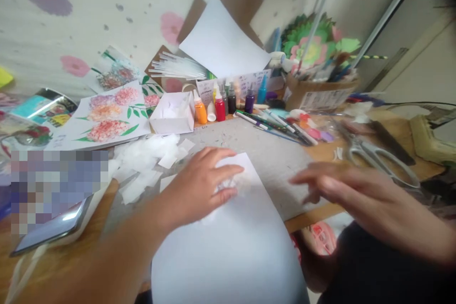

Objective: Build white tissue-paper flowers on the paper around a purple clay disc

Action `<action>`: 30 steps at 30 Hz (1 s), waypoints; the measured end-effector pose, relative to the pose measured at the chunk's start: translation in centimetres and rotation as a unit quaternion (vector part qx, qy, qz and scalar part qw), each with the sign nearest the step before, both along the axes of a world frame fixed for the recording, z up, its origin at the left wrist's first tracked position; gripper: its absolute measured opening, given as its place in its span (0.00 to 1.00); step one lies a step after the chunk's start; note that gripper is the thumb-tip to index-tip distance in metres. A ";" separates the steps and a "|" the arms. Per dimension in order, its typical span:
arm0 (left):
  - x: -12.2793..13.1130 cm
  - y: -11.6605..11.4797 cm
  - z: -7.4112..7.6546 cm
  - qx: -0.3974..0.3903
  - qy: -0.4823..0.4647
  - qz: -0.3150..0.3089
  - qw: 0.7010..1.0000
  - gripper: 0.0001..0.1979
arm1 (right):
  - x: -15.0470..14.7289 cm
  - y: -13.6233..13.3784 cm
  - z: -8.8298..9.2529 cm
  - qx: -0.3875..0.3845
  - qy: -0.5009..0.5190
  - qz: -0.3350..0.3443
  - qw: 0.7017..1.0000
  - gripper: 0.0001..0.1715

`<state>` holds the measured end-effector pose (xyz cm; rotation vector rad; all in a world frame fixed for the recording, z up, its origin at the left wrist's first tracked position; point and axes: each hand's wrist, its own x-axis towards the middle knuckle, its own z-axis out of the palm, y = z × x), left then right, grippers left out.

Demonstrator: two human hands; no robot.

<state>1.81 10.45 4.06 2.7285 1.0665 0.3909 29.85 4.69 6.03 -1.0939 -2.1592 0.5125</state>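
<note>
A sheet of white paper (231, 256) reaches from the grey work mat (285, 161) over the near edge toward me. My left hand (203, 180) rests on its upper part, fingers spread and slightly bent around a small pale, crumpled clump (231, 181); blur hides what exactly it is. To the right, my right hand (349, 190) hovers past the paper's edge, blurred, with fingers stretched out and nothing visible in them. Torn pieces of white tissue (149, 152) lie in a heap left of my left hand.
A phone (53, 228) leans at the left beside a flower painting (107, 114). Behind the mat stand paint bottles (220, 107) and a white paper box (173, 113). Pens (281, 123), large scissors (381, 152) and a cardboard box of brushes (320, 90) occupy the right.
</note>
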 end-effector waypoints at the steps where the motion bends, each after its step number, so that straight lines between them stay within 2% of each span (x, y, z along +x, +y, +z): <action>1: 0.4 -0.5 0.1 -0.001 0.016 -0.012 1.000 0.17 | -0.2 1.1 0.0 -0.040 0.052 -0.006 0.998 0.15; 5: 1.0 -1.4 0.2 -0.008 0.060 -0.026 0.998 0.16 | -1.5 4.4 -1.3 -0.124 0.154 0.039 0.980 0.12; 11: 0.8 -1.2 0.2 -0.012 0.067 -0.044 0.997 0.13 | -2.8 6.0 -3.0 -0.247 0.178 0.095 0.948 0.08; 15: 0.7 -1.2 0.2 -0.016 0.073 -0.041 0.996 0.12 | -3.0 6.4 -3.4 -0.241 0.177 0.109 0.948 0.04; 25: 0.7 -1.0 -0.4 -0.015 0.055 -0.048 0.997 0.11 | -3.3 6.8 -3.9 -0.218 0.155 0.107 0.958 0.06; 30: 0.5 -1.1 -0.4 -0.031 0.056 -0.049 0.997 0.12 | -3.5 7.1 -4.1 -0.202 0.143 0.060 0.967 0.07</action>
